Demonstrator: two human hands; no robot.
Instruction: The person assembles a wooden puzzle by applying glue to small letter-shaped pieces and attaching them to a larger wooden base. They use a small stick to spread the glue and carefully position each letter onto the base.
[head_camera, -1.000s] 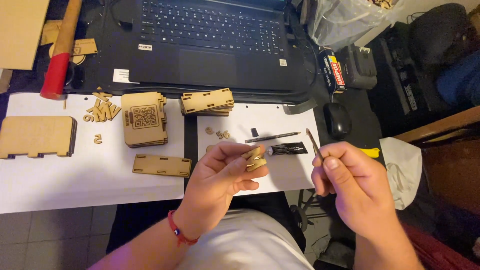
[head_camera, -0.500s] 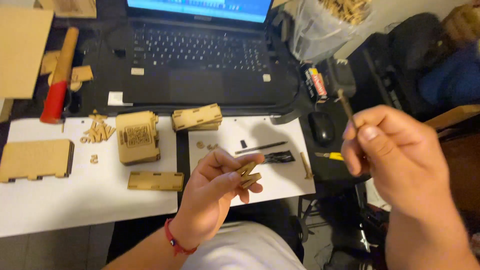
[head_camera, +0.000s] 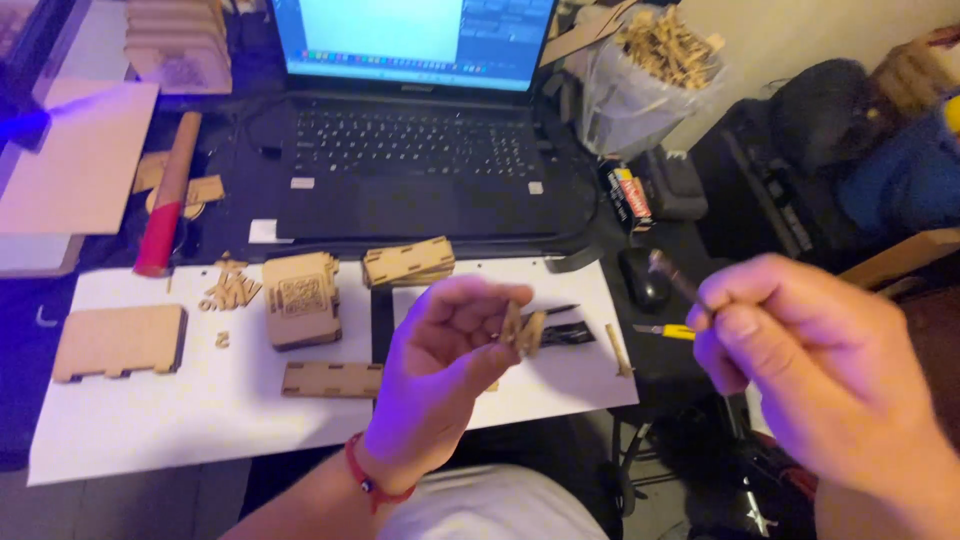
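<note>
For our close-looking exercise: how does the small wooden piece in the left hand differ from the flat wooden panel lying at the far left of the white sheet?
The small wooden piece is pinched in the left hand above the desk; the flat wooden panel lies untouched on the white sheet. The piece is much smaller and stands upright; the panel is broad and flat. Both are pale brown wood.

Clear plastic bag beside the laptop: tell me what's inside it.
The clear plastic bag holds a heap of small pale wooden pieces, piled above its open top. Lower down, the plastic is cloudy, so what lies at the bottom cannot be seen.
</note>
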